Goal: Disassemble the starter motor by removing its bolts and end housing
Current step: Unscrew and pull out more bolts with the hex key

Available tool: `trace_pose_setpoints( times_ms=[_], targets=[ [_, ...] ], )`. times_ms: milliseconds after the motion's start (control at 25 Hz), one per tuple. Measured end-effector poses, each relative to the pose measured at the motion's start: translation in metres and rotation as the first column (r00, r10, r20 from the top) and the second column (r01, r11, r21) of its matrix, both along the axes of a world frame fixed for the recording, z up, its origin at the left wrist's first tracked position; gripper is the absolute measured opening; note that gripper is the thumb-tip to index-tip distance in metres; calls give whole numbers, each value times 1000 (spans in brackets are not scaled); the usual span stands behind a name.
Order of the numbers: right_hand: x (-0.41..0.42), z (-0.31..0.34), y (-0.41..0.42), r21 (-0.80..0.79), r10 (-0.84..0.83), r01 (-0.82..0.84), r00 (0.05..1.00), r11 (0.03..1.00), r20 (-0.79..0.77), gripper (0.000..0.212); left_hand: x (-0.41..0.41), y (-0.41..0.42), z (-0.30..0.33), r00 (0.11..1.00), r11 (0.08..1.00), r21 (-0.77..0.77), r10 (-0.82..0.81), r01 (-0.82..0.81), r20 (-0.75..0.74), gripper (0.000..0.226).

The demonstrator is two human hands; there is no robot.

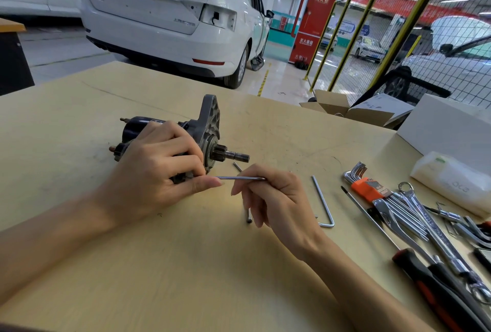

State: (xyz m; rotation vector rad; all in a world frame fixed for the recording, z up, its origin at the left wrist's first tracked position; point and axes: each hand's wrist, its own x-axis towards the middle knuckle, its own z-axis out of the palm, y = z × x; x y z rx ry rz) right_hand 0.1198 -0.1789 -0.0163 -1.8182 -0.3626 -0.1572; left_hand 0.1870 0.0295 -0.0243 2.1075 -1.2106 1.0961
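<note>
The starter motor (207, 129) lies on its side on the wooden table (186, 265), its grey end housing and pinion shaft pointing right. My left hand (156, 169) lies over the motor body, fingers curled round it, thumb and forefinger at its lower edge. My right hand (271, 196) pinches a thin metal rod (239, 178) that runs horizontally from the motor's lower edge; whether it is a hex key or a long bolt I cannot tell. A loose long bolt (249, 216) lies under my right hand. A short bolt (237, 166) lies below the pinion.
An L-shaped hex key (322, 201) lies right of my right hand. At the right edge lie a hex key set in an orange holder (365, 188), several wrenches (425, 222) and a black-red handled tool (435, 283). A white box (446, 129) and cardboard box (334, 108) stand behind.
</note>
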Motion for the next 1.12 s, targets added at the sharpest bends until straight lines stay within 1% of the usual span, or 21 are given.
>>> trace_pose_setpoints(
  times_ms=[160,320,440,520,600,680,800,880,1000,1120],
  targets=[
    [-1,0,0,-11,-11,11,1000,1000,15,32,2,0,0,1000,1000,-9,13,-13,24,44],
    [-1,-1,0,-31,-37,37,999,999,21,32,2,0,0,1000,1000,-13,0,0,15,43],
    [-2,-1,0,-39,-114,116,993,992,39,30,2,0,1,1000,1000,-11,-8,9,14,39],
    [-1,0,1,-29,-177,178,983,984,51,23,3,0,1,1000,1000,-16,-13,13,3,39],
    [-1,2,1,0,-201,201,978,980,52,19,2,1,1,1000,1000,-23,-20,19,-16,39],
    [-2,4,2,39,-178,176,983,984,52,30,2,1,1,999,999,-29,-23,22,-28,38],
    [-4,6,4,79,-106,103,994,992,33,55,2,1,0,999,999,-38,-21,20,-32,38],
    [-5,7,4,84,-68,67,998,994,14,62,3,1,0,999,999,-40,-24,22,-42,38],
    [-5,7,2,82,-42,41,999,996,14,60,3,2,0,999,999,-34,-22,20,-46,37],
    [-6,6,2,87,-13,11,999,996,30,47,3,2,0,999,1000,-26,-17,16,-41,38]
  ],
)
